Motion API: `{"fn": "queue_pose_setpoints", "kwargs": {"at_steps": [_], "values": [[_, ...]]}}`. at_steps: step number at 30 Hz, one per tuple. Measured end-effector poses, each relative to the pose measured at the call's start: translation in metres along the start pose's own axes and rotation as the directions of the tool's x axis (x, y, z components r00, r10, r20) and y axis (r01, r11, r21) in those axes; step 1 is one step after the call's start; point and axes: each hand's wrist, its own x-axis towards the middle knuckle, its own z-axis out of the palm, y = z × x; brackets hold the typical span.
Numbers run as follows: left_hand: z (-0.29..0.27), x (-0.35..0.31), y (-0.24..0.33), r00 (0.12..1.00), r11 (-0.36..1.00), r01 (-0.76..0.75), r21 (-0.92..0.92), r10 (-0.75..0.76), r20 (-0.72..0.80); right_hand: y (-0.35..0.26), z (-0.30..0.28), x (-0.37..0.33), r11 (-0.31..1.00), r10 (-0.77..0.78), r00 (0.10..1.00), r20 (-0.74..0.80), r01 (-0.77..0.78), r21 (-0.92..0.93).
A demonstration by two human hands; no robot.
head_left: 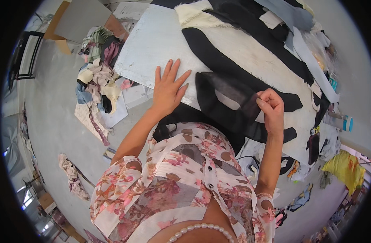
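My left hand [168, 91] lies flat with spread fingers on the pale work table [147, 48], near its left front edge. Between my two hands is a piece of sheer black fabric [238, 87], partly see-through. My right hand [271, 107] pinches its right side between thumb and fingers, lifting that part a little. Darker black fabric [209, 99] lies along the table's near edge, close to my body. Just beyond the sheer piece stretches a long curved black fabric piece [217, 60], lying flat.
Farther back lie cream fabric [193, 14], more black cloth [270, 40] and a grey-blue strip [307, 52]. Cloth scraps [100, 77] are heaped at the left, beside a cardboard box [58, 24]. A yellow cloth [347, 170] hangs at the right.
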Motion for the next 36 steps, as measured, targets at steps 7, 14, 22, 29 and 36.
{"fn": "queue_pose_setpoints", "kwargs": {"at_steps": [7, 14, 22, 29, 36], "values": [[-0.008, 0.005, 0.041, 0.895, 0.806, -0.444, -0.393, 0.376, -0.24, 0.008, 0.007, 0.0, 0.995, 0.104, 0.988, 0.111, -0.104, 0.0], [0.009, 0.015, 0.026, 0.861, 0.825, -0.475, -0.307, 0.508, 0.032, -0.038, -0.045, -0.044, 0.999, -0.046, 0.976, -0.213, 0.047, -0.004], [0.007, 0.014, 0.025, 0.876, 0.837, -0.44, -0.325, 0.479, 0.049, -0.154, -0.199, -0.188, 0.741, -0.503, 0.586, -0.635, -0.086, -0.666], [-0.003, 0.021, 0.043, 0.887, 0.82, -0.44, -0.365, 0.461, -0.033, -0.187, -0.143, -0.153, 0.688, -0.475, 0.712, -0.517, -0.066, -0.723], [-0.007, 0.044, 0.162, 0.694, -0.005, 0.535, -0.845, 0.573, 0.437, -0.118, -0.053, -0.037, 0.962, -0.063, 0.992, -0.105, 0.033, -0.273]]}}
